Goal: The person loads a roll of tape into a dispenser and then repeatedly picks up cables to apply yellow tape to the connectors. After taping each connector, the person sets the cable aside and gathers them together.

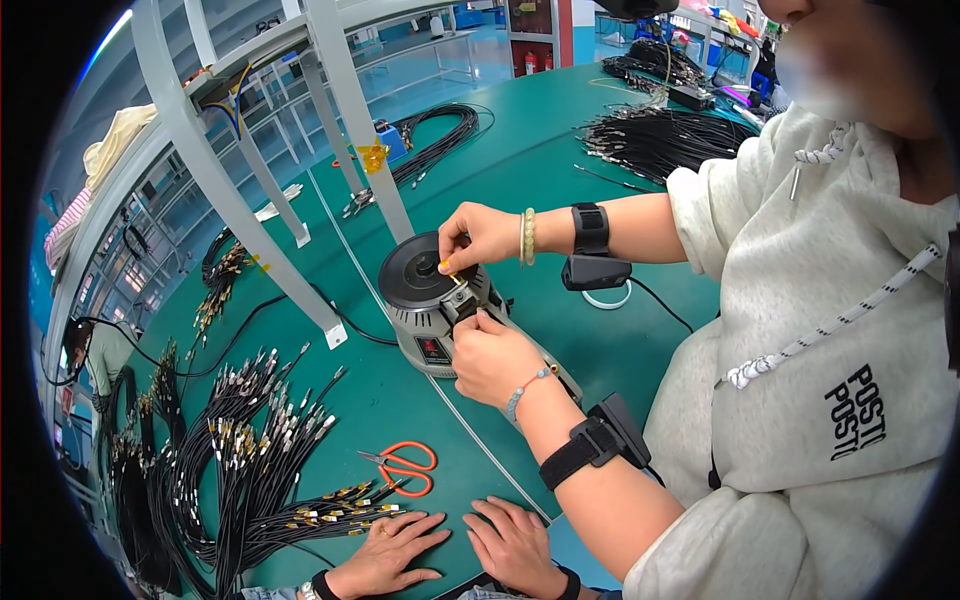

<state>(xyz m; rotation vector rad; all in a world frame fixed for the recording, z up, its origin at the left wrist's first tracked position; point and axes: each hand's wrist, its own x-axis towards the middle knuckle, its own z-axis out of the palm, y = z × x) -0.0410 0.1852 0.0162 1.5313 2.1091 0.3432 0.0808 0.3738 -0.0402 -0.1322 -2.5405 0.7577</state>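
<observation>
My left hand (388, 556) lies flat on the green table (520, 440), fingers spread, beside the ends of a bundle of black cables (235, 470) with metal connectors and small yellow tags. My right hand (514, 546) rests palm down to its right, also empty. Just beyond my hands are small scissors (410, 468) with orange handles. Farther off stands a grey tape dispenser (425, 320) with a round black top. A co-worker on the right has one hand (485, 240) at a small yellow strip by the dispenser and the other hand (490, 360) at its front.
A grey metal frame post (250, 220) rises from the table on the left. More black cables lie at the back, in a coil (450, 130) and a pile (650, 140). The co-worker's light grey hoodie (800, 400) fills the right side. A power cord runs to the dispenser.
</observation>
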